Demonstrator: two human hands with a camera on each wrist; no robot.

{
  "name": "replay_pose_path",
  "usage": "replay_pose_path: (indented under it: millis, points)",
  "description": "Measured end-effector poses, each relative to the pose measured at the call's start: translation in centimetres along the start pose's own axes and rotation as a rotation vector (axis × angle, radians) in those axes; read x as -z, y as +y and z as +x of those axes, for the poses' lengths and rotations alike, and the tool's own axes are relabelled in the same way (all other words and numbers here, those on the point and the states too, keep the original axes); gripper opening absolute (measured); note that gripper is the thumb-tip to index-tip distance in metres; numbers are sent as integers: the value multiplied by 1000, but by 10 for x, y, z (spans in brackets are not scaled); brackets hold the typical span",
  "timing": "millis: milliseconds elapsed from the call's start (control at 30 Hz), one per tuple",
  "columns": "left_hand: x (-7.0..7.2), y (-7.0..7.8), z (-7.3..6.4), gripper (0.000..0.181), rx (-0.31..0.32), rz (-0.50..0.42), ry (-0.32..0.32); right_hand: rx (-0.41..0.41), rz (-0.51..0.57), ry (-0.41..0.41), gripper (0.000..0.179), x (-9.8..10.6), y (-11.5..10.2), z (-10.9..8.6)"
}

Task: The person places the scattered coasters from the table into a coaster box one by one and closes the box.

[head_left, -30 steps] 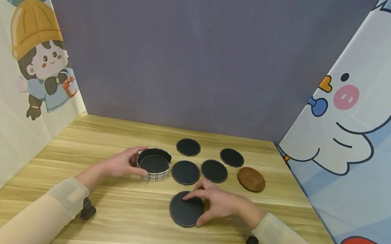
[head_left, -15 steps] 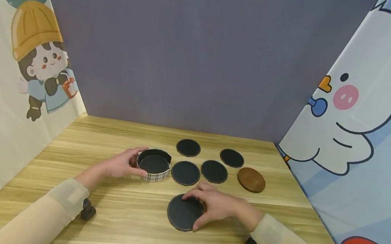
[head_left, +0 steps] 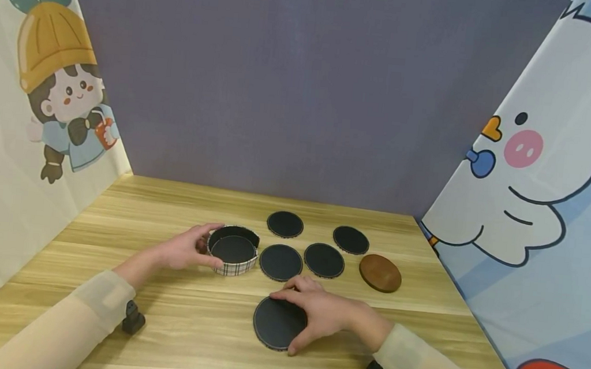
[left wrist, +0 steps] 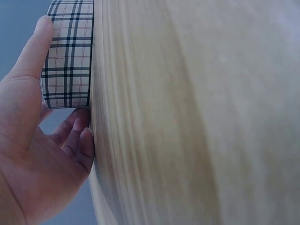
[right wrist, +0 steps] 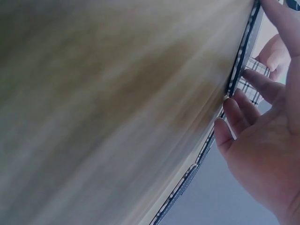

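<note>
A round coaster holder with a plaid outer wall and black inside stands upright on the table. My left hand grips its left side, thumb at the front and fingers round the back; the left wrist view shows my thumb on the plaid wall. Nearer to me, a black round coaster lies under my right hand, which spans it between thumb at the near edge and fingers at the far edge. In the right wrist view, my fingers touch the coaster's dark stitched rim.
Two black coasters, one left and one right, lie beyond my right hand. Behind them lie another pair, one left and one right. A brown round disc lies to the right. A grey panel closes off the table's back.
My right hand has drawn the coaster slightly toward me and left, and its fingers have shifted to the far edge. The left hand and the holder stay put.
</note>
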State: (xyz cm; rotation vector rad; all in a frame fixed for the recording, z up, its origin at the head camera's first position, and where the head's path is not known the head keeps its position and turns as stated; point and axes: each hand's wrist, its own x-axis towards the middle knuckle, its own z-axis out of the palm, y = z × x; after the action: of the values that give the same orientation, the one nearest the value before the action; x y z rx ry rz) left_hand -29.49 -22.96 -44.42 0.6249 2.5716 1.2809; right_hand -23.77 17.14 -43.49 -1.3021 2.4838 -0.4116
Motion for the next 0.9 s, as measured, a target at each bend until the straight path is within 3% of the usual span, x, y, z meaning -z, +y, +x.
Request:
replay_pose_path:
  millis: [900]
  points:
    - [0,-1,2,110,17,-22,-8,-28,35,0,105,-3,-3,4]
